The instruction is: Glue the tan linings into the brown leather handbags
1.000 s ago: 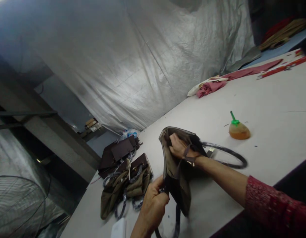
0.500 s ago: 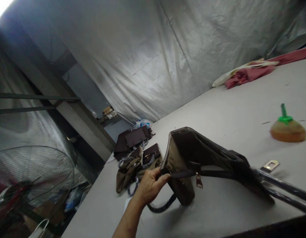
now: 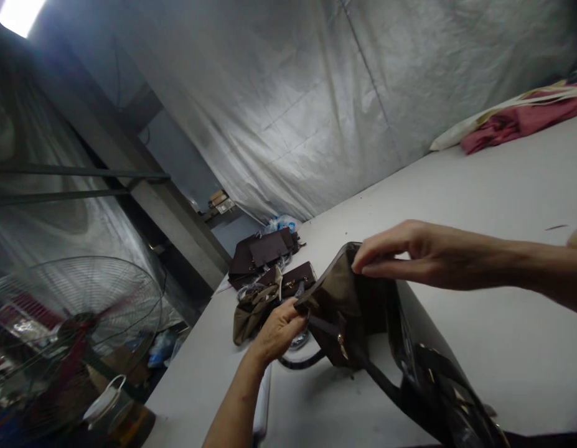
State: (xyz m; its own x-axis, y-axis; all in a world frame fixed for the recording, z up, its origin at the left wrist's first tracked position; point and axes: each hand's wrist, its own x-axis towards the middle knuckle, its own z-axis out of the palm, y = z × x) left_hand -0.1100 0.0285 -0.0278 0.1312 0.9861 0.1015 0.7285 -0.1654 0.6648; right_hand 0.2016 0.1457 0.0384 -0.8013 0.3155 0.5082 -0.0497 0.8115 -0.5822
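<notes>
Under our hands spreads a white table (image 3: 503, 193), and on it, close to us, sits a dark bag (image 3: 372, 305), its mouth open. Our left hand (image 3: 281, 330) pinches its left rim; apart from it, our right hand (image 3: 431, 255) has fingertips at the far rim, whether gripping we can't tell. Beyond lie other bags (image 3: 264, 252), then a silver sheet (image 3: 307, 124).

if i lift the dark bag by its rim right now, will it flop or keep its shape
The dark bag will probably flex somewhat, since its mouth gapes in an uneven shape beside the left hand. The small gold-toned pull may swing, as it appears to dangle.
</notes>
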